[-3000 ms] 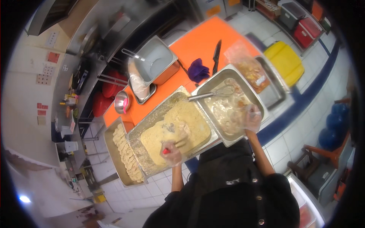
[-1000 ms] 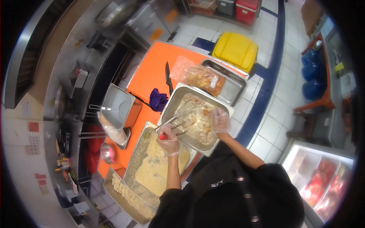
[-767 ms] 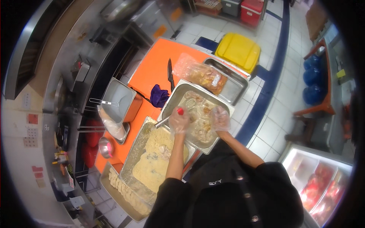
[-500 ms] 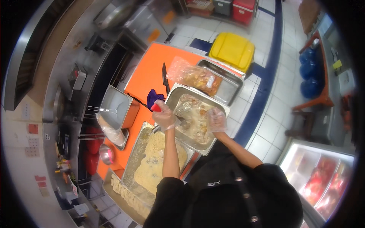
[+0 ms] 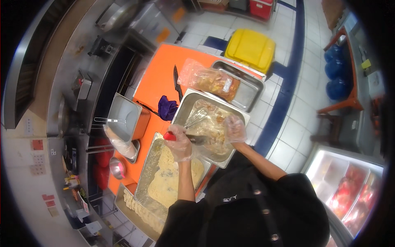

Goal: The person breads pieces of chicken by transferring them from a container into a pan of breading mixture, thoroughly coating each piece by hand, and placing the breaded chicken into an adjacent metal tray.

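Note:
A rectangular steel pan [image 5: 186, 98] holds pale, wet batter with lumpy pieces [image 5: 216, 138], and a wire whisk [image 5: 196, 118] rests in it. My left hand [image 5: 180, 143], in a clear plastic glove, is closed around the red handle [image 5: 169, 136] of a metal utensil. Its dark metal end [image 5: 197, 139] points right over the pan; its exact kind is unclear. My right hand [image 5: 235, 128], also gloved, is curled at the pan's right rim. Left of the pan, a larger tray [image 5: 142, 187] of pale flour or crumbs lies below my left forearm.
On the orange table [image 5: 158, 68] lie a black knife [image 5: 177, 82], a purple cloth [image 5: 167, 108] and a bag of marinated food [image 5: 216, 83] over another steel pan [image 5: 252, 94]. A deep container [image 5: 123, 109] and small bowl [image 5: 117, 168] stand left. Beyond is a yellow-lidded bin [image 5: 251, 49].
My left hand has moved down, toward me, with the red-handled utensil, whose metal end has swung from pointing down to pointing right over the batter. My right hand stays at the rim.

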A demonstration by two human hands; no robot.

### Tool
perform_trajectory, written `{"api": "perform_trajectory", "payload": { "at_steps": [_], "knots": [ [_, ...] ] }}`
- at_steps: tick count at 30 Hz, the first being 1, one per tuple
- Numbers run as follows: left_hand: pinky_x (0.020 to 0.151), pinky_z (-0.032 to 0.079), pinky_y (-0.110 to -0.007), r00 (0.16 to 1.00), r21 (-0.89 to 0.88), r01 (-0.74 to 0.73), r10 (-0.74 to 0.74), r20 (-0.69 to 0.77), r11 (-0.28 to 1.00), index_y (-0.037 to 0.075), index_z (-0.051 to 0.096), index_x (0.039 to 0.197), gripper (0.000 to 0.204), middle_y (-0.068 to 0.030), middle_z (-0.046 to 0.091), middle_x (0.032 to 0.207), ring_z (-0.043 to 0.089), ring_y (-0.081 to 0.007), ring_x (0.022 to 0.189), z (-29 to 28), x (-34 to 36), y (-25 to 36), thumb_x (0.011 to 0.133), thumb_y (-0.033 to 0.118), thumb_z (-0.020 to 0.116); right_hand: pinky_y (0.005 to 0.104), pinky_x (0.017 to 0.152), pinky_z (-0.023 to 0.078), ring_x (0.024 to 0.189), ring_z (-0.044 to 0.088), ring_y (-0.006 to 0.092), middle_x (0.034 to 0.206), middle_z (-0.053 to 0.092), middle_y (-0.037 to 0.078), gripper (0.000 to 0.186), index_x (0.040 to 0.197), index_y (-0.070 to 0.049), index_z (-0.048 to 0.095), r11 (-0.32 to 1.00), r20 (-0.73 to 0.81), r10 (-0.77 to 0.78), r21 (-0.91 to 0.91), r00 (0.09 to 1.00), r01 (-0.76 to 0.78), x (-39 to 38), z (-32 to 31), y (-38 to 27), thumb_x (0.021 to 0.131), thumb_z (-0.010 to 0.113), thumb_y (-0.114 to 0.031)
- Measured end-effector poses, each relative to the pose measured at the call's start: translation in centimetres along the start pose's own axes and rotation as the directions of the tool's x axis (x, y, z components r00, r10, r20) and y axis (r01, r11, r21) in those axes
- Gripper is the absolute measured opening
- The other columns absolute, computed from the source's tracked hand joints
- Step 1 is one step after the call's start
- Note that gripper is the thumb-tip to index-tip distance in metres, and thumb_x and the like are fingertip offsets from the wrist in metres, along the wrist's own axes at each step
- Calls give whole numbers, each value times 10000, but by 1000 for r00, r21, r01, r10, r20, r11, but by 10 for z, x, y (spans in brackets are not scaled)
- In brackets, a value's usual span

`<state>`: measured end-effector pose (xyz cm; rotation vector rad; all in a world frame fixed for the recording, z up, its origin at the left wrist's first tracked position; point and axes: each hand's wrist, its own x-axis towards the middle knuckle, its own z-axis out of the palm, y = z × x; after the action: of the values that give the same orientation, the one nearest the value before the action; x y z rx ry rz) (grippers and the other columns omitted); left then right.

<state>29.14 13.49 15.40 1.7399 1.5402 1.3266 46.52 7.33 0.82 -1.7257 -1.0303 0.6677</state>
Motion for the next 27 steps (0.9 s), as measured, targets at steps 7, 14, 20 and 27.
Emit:
{"api": "perform_trajectory", "payload": {
  "at_steps": [7,14,20,27],
  "knots": [
    [626,455,-357,964,131,67,-98,246,989,1,599,876,249,-133,581,696,570,-262,640,30,9,-13,939,241,581,421,773,444,914,557,379,928,602,180,196,959,-25,590,983,19,-130,-127,991,132,6,-9,-12,899,500,-189],
    [604,446,-434,923,290,-33,-82,377,956,-2,604,873,336,-199,603,702,593,-379,649,78,3,-52,949,317,534,453,757,429,895,551,384,932,593,171,182,936,-48,578,995,37,-86,-48,996,88,6,-14,-28,891,497,-206],
    [562,446,-420,959,309,5,-92,267,951,-14,531,733,434,-181,584,657,590,-336,613,72,40,-54,912,377,585,455,759,440,885,561,384,935,598,174,195,959,-62,589,966,-77,-238,-122,968,228,3,-10,-12,898,486,-216],
    [571,425,-355,998,257,-13,27,-51,966,8,507,791,355,-78,525,677,518,-232,608,54,2,-75,972,313,513,439,729,438,841,559,357,873,580,165,143,894,-72,572,989,-25,-128,-81,991,126,8,-8,-18,891,503,-198]
  ]
}}
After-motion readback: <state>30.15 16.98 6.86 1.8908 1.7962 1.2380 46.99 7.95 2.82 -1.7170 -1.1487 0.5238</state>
